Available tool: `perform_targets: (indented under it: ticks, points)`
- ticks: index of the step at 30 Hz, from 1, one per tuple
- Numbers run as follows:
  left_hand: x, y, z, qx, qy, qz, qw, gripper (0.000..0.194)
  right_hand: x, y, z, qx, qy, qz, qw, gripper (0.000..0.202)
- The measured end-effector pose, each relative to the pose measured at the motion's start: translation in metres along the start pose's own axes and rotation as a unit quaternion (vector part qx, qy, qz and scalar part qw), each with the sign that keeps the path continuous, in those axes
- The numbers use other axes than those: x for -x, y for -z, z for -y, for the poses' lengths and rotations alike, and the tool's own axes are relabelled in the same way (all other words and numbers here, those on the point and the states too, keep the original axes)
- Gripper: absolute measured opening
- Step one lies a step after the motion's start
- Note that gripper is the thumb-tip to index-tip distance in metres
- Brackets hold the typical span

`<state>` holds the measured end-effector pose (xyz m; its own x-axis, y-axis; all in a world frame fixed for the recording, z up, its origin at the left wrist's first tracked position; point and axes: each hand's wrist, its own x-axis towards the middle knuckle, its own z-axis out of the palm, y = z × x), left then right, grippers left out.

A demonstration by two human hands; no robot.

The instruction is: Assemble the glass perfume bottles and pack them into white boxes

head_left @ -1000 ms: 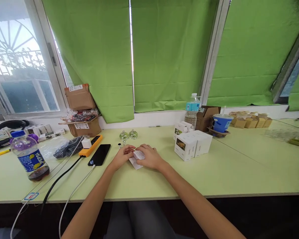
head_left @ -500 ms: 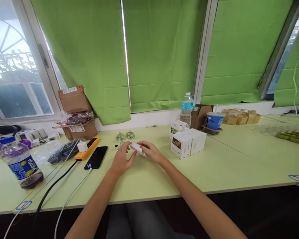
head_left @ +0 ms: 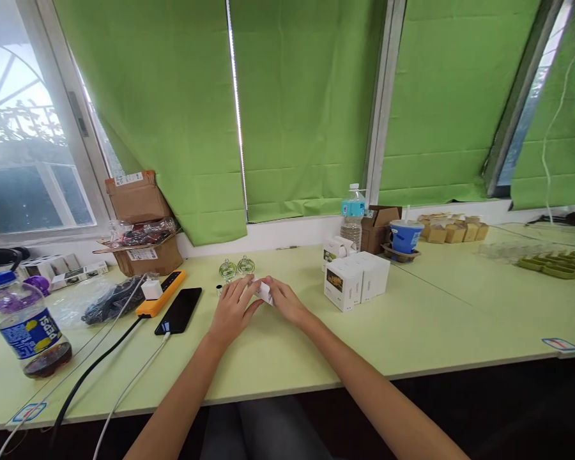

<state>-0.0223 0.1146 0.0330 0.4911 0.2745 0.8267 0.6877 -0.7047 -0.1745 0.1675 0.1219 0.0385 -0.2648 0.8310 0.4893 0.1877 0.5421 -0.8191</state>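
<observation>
Between my two hands is a small white box [head_left: 264,292], held over the table in the middle of the head view. My left hand [head_left: 234,308] grips its left side, fingers over the top and thumb below. On the other side my right hand [head_left: 285,301] pinches the box's edge. Part of the box is covered by the fingers. Just beyond my left hand stand two small green glass bottles [head_left: 246,264], and a small silver cap [head_left: 219,290] sits by its fingertips. To the right, several white boxes [head_left: 357,281] with a picture panel are grouped together.
Left lie a black phone [head_left: 179,311] on a cable, an orange power strip [head_left: 161,294] and a Pepsi bottle [head_left: 33,338]. Cardboard boxes [head_left: 146,255] stand behind. Back right are a water bottle [head_left: 353,217], a blue cup [head_left: 405,237], small kraft boxes [head_left: 453,230] and a green tray [head_left: 551,265].
The white box has turned in my hands and now shows a different side. My left fingers have closed further over it. The whole view has shifted slightly.
</observation>
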Motion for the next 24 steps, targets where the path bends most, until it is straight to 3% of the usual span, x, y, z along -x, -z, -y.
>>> perform_targets:
  ticks: [8,19,24]
  points:
    - [0.001,0.000,0.001,0.010,0.003,0.026,1.000,0.043,0.004,0.009,-0.002,0.004,0.043,0.067,0.997,0.059]
    - [0.003,0.009,0.004,0.059,-0.004,0.093,0.994,0.057,0.006,0.005,0.005,0.139,0.099,0.046,0.984,0.074]
    - [0.004,0.010,0.005,0.061,-0.016,0.102,0.993,0.050,0.008,0.007,0.001,0.204,0.096,0.054,0.973,0.084]
